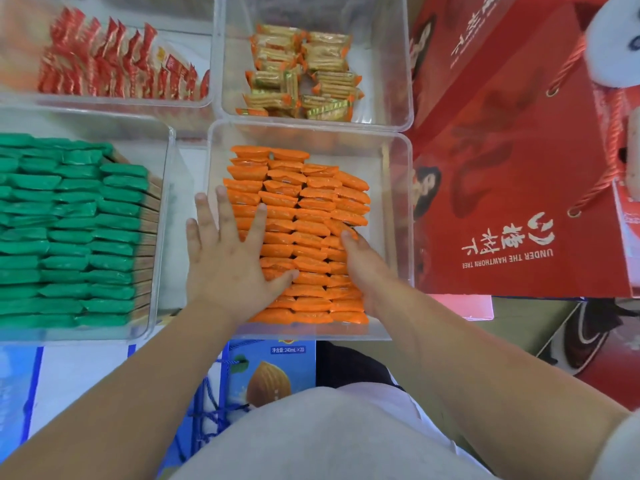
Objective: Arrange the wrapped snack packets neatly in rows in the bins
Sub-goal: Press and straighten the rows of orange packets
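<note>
Both forearms reach away from the body into the near middle bin (396,202), where the orange packets (311,202) lie in four close rows running near to far. The left hand (232,251) lies flat, palm down, on the left rows. Its fingers are spread wide and point far, the thumb stretches right across the packets, and the outer fingers reach over the bin's left wall. It grips nothing. The right hand (360,268) is turned on edge along the right row, its fingers straight, close together and touching the packets, also holding nothing. Green packets (69,237) fill rows to the left, gold packets (304,71) lie loosely farther off, and red packets (104,64) are at far left.
</note>
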Action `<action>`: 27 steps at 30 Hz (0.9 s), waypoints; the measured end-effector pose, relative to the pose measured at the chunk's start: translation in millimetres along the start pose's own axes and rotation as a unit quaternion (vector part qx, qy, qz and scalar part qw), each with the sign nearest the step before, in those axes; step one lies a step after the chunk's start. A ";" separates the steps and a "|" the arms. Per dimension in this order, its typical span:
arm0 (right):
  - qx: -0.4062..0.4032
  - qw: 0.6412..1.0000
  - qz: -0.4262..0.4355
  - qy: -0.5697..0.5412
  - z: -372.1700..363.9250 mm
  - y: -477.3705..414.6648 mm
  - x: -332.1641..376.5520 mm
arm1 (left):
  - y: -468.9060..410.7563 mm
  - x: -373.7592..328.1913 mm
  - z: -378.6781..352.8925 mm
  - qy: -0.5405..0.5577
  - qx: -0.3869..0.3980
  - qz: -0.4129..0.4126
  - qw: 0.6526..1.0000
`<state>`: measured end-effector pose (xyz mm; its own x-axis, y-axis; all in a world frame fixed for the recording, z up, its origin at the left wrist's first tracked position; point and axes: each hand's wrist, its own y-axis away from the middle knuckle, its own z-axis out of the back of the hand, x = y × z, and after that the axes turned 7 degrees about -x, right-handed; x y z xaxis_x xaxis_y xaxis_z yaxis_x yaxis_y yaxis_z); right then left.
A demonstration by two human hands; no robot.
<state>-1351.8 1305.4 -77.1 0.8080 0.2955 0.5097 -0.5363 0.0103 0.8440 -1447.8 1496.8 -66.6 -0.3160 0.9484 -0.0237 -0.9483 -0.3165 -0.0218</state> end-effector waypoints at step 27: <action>0.042 0.878 0.259 0.400 -13.8 -48.5 128.3 | -36.4 18.0 15.3 0.115 0.009 -0.021 0.993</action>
<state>-1225.5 1355.9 -54.9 0.0125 0.8165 0.5773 -0.7338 -0.3846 0.5599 -1419.3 1525.6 -50.9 -0.2632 0.9315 -0.2510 -0.9615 -0.2745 -0.0101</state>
